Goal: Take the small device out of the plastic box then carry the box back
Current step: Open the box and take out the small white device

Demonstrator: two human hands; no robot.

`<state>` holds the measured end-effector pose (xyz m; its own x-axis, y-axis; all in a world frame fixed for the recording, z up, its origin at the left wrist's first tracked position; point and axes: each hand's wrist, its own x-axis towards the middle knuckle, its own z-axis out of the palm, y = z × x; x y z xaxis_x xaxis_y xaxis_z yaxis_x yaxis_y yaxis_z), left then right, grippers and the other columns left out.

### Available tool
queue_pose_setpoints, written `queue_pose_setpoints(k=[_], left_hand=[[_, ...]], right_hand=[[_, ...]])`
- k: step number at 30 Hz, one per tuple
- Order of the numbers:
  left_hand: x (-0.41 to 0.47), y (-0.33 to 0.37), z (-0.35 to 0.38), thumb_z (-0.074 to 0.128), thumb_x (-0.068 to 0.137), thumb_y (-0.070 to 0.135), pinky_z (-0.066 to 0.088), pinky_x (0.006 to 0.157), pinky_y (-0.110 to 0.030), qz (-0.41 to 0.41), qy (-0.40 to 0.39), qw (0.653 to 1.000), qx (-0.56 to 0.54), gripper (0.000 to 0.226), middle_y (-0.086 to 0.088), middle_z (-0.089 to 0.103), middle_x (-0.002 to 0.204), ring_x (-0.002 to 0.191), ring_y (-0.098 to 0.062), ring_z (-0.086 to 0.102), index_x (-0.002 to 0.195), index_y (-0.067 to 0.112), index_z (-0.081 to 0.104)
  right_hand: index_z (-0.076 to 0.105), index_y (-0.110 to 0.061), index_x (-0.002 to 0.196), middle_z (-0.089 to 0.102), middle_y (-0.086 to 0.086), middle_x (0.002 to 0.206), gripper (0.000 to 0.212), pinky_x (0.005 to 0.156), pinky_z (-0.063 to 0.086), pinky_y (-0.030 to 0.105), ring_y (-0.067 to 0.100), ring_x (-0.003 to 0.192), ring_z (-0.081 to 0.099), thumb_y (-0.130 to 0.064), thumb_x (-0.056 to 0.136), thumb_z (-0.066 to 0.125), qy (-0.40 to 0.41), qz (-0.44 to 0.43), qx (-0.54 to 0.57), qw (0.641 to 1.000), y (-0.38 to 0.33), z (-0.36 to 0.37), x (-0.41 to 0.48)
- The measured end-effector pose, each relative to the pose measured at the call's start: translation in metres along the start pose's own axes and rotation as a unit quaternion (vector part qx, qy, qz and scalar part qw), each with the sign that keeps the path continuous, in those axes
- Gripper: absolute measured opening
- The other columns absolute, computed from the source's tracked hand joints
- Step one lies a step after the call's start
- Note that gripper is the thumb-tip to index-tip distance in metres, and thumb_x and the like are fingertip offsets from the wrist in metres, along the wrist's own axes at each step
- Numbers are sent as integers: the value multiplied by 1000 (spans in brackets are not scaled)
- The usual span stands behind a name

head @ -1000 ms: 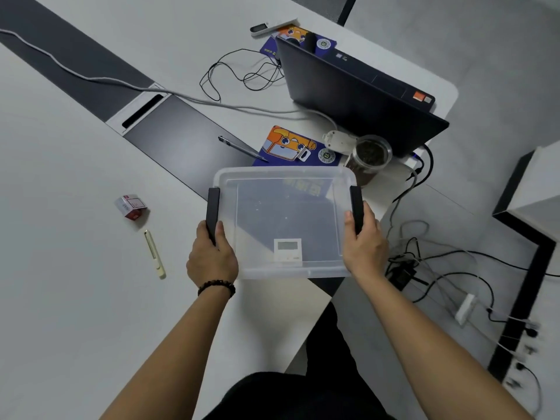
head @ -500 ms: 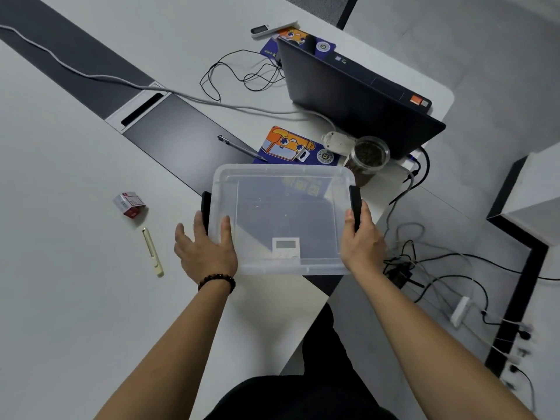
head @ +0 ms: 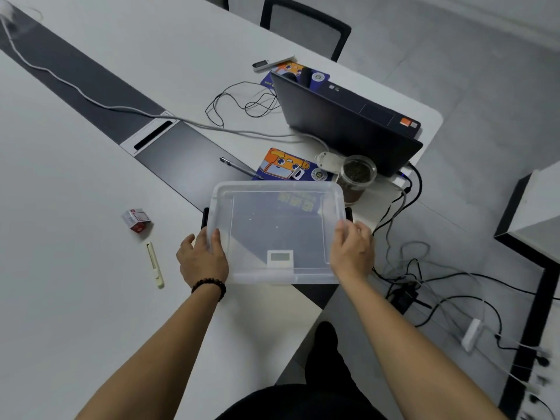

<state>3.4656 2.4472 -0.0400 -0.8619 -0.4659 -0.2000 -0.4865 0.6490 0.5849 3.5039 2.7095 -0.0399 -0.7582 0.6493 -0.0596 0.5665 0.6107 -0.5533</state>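
The clear plastic box (head: 272,187) rests on the white table near its front right corner. A small white device (head: 280,257) with a grey screen lies inside, against the near wall. My left hand (head: 201,259) grips the left rim, thumb on top, just below the black side handle (head: 205,216). My right hand (head: 353,253) holds the right rim with curled fingers, beside the other black handle (head: 348,212).
Behind the box are a glass jar (head: 357,177), an orange and blue card (head: 281,165), a pen (head: 239,168) and an open dark laptop (head: 348,125). To the left lie a small red and white carton (head: 136,219) and a cream knife (head: 155,265). Cables (head: 424,283) cover the floor on the right.
Both hands have let go of the black side handles and shifted onto the box's rim. The box has settled on the table and stays in place.
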Motion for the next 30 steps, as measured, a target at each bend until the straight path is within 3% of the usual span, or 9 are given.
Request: queue_pose_setpoints(k=[6, 10, 12, 14, 17, 20, 23, 26, 30], left_hand=[[-17, 14, -30, 47, 97, 46, 41, 102, -41, 64, 48, 993, -90, 47, -9, 58, 129, 124, -25, 46, 128, 15, 63], [-25, 20, -61, 58, 89, 51, 54, 65, -32, 8, -28, 967, -252, 39, -4, 73, 93, 76, -20, 70, 110, 19, 60], [-23, 15, -74, 63, 88, 47, 48, 45, -27, -46, -76, 947, -310, 40, -9, 73, 79, 53, -21, 68, 104, 12, 55], [-22, 5, -85, 62, 91, 42, 42, 39, -25, -76, -62, 933, -347, 35, -11, 69, 72, 43, -19, 62, 100, 10, 54], [-16, -10, -92, 57, 93, 44, 44, 42, -26, -135, 22, 907, -399, 33, -9, 69, 73, 47, -20, 62, 99, 13, 51], [-3, -24, -92, 49, 98, 40, 50, 48, -28, -186, 59, 863, -467, 33, -9, 70, 85, 55, -17, 69, 110, 9, 46], [13, -39, -87, 47, 100, 30, 59, 69, -35, -218, 53, 824, -521, 24, -7, 70, 95, 61, -11, 74, 112, 9, 41], [32, -55, -76, 50, 97, 23, 55, 90, -47, -251, 76, 804, -534, 20, -12, 73, 95, 72, -19, 75, 107, 9, 41], [40, -74, -55, 55, 95, 21, 58, 84, -41, -287, 85, 792, -532, 20, -15, 71, 99, 81, -23, 74, 107, 8, 45]], right_hand=[[61, -13, 129, 48, 7, 138, 50, 96, 41, 32, 23, 126, 45, -48, 95, 48, -40, -16, 74, 996, 6, -19, -4], [57, -17, 131, 63, 4, 119, 56, 85, 54, 33, 18, 103, 63, -57, 96, 42, -41, -43, 165, 984, -16, -31, -12], [48, -21, 143, 67, -5, 114, 54, 84, 52, 19, 8, 99, 64, -51, 99, 44, -58, -58, 210, 974, -31, -36, -16], [42, -23, 148, 60, -12, 119, 52, 83, 39, 2, -1, 106, 56, -44, 100, 45, -90, -69, 228, 967, -47, -39, -19], [38, -25, 149, 55, -6, 137, 56, 94, 36, 14, 3, 120, 49, -52, 100, 34, -150, -86, 215, 961, -59, -33, -32], [39, -28, 147, 59, -1, 136, 67, 94, 43, 34, 18, 121, 56, -67, 94, 27, -232, -140, 71, 960, -51, -16, -54], [56, -34, 129, 66, -6, 121, 73, 84, 47, 35, 20, 112, 61, -77, 87, 15, -273, -253, -160, 914, -39, 0, -79], [65, -36, 114, 70, -8, 109, 80, 74, 47, 33, 17, 102, 64, -80, 82, 7, -257, -277, -232, 896, -34, 9, -86], [67, -37, 106, 69, -11, 102, 69, 66, 43, 31, 15, 96, 65, -78, 85, 15, -262, -277, -242, 892, -36, 11, -77]])
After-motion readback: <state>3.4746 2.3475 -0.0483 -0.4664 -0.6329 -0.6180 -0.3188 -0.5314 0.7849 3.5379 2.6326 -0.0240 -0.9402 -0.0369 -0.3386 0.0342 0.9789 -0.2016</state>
